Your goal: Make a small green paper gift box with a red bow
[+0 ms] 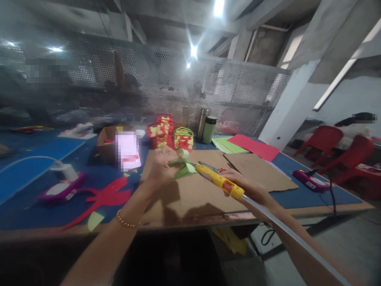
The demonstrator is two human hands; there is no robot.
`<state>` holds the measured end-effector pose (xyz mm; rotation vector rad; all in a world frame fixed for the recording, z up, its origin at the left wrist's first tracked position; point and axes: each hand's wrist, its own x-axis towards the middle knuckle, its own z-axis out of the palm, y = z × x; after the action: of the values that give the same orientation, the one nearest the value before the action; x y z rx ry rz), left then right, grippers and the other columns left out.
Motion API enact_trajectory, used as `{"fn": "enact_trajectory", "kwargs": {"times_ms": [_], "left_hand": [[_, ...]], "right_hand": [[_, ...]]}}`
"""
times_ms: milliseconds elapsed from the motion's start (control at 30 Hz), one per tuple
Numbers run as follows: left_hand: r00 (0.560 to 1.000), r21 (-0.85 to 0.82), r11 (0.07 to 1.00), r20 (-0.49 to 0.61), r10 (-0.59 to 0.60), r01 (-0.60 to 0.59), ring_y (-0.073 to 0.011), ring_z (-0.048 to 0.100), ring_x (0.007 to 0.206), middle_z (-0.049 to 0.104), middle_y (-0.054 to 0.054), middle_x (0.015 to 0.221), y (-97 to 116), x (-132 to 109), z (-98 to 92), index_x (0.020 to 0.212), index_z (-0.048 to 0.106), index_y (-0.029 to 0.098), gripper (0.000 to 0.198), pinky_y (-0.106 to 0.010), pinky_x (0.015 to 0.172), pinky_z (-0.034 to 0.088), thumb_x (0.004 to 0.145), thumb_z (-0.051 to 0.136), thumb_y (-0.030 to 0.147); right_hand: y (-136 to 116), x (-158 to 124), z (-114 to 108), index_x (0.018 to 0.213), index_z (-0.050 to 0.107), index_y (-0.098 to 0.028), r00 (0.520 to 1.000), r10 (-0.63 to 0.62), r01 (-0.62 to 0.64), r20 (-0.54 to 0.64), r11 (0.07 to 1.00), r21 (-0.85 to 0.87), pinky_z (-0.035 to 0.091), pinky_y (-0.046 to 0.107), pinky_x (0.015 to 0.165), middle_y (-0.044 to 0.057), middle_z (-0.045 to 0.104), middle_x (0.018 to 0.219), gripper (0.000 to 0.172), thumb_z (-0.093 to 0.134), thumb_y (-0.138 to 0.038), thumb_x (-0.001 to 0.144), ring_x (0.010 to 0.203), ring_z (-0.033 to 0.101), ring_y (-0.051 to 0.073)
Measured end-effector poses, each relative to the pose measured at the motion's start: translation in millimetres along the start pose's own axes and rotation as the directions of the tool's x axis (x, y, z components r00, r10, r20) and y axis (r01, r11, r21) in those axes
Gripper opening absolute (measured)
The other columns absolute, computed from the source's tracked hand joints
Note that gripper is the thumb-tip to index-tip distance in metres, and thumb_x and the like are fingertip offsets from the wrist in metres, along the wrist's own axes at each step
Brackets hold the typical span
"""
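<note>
My left hand [162,165] is closed on a folded piece of light green paper [186,169], held above a brown cardboard sheet [193,198]. In my right hand [248,184] is a yellow hot glue gun [218,180], its nozzle pointing left at the green paper. A long whitish glue stick [276,222] sticks out of the gun's back end. Whether the nozzle touches the paper I cannot tell. Just behind the gun lies a pair of scissors [205,163] with orange-red handles, partly hidden by the gun and my hand.
Red and yellow paper baskets [162,131], a green bottle [210,130] and a steel flask [203,121] stand at the back. Left are a cardboard box [105,145], a lit phone [129,151], red paper cutouts [111,194] and a purple power strip [61,192]. Coloured sheets [253,147] lie right.
</note>
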<state>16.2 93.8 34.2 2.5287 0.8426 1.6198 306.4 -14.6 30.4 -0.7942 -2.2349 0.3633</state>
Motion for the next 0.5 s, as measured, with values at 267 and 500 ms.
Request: {"fn": "enact_trajectory", "kwargs": {"times_ms": [267,500], "left_hand": [[0.999,0.035,0.999,0.038,0.014,-0.016,-0.0197,0.060,0.074,0.065,0.002,0.062,-2.1,-1.2,1.8,0.060,0.064,0.024,0.024,-0.043,0.081,0.042,0.082,0.072,0.026],[0.998,-0.005,0.999,0.057,0.032,-0.032,-0.0191,0.059,0.071,0.064,0.002,0.059,3.0,0.7,1.0,0.061,0.066,0.025,0.024,-0.042,0.080,0.043,0.084,0.071,0.029]], "right_hand": [[-10.9,8.1,2.5,0.139,0.059,-0.024,1.000,-0.016,0.016,-0.010,1.000,-0.001,0.051,0.044,0.108,0.015,0.068,0.128,0.046,0.049,-0.049,0.102,0.126,0.061,0.031],[-7.7,6.7,4.0,0.142,0.056,-0.026,1.000,-0.011,0.012,0.012,0.999,-0.041,0.054,0.041,0.104,0.014,0.066,0.131,0.039,0.048,-0.037,0.105,0.128,0.061,0.027]]}}
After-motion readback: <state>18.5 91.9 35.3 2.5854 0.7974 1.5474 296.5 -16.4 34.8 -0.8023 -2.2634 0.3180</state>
